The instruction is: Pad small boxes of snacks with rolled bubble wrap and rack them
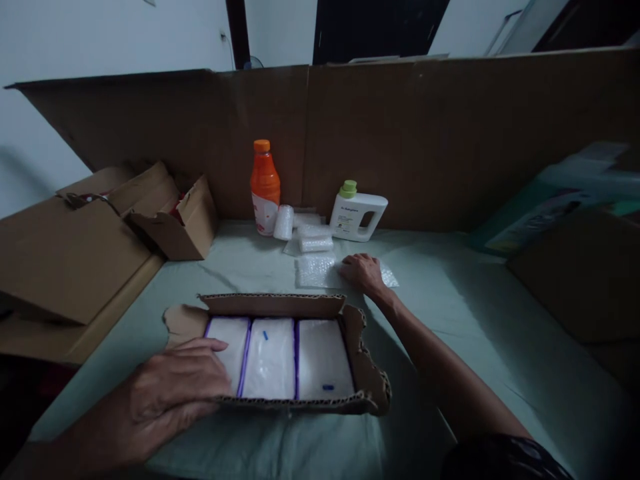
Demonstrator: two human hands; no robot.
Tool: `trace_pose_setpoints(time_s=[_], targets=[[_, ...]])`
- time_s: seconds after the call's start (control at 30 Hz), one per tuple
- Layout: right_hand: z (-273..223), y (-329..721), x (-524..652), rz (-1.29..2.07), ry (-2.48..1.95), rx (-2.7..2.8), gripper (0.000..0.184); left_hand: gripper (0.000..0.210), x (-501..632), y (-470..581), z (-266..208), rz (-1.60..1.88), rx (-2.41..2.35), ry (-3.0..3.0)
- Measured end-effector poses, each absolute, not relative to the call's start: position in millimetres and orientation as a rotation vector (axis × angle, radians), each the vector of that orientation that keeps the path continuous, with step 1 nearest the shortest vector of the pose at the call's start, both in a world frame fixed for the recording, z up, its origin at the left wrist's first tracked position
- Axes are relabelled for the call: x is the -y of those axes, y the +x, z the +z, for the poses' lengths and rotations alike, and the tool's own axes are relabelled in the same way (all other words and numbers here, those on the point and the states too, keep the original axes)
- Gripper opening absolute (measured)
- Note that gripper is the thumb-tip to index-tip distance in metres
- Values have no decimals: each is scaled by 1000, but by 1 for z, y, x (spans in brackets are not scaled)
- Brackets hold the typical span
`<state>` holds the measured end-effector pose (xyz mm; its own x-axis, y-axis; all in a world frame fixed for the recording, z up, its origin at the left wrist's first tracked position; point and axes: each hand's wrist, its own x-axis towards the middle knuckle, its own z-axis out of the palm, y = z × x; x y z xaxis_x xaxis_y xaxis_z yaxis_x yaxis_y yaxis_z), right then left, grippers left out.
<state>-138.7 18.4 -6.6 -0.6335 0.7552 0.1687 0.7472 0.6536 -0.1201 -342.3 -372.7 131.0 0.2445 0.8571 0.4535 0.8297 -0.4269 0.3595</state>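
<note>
An opened cardboard box [275,305] stands in front of me with three white packets [273,360] trimmed in purple side by side inside. My left hand [175,387] is closed over the box's left end, its fingertips reaching onto the leftmost packet; part of that grip is hidden. Beyond the box, my right hand [364,272] has its fingers curled down on a flat piece of bubble wrap [317,272], which shows on both sides of the hand. Just behind lie several more pieces of bubble wrap, including a small roll [316,243] and another leaning roll [284,223].
An orange bottle [265,183] and a white jug [356,217] with a green cap stand at the back against a cardboard panel [450,133]. Cardboard boxes [65,253] crowd the left. At right, a teal bottle [540,200] leans beside more cardboard [585,280].
</note>
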Motion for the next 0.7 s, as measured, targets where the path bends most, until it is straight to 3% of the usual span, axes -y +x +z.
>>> trace_pose_setpoints(time_s=[0.47,0.7], targets=[[27,-86,-22,-122,-1399,2645,27,24,312,-327,122,999,-1600,2312],[13,-102,-28,-13,-1323,2666,31,43,327,-322,108,1023,-1623,2305]])
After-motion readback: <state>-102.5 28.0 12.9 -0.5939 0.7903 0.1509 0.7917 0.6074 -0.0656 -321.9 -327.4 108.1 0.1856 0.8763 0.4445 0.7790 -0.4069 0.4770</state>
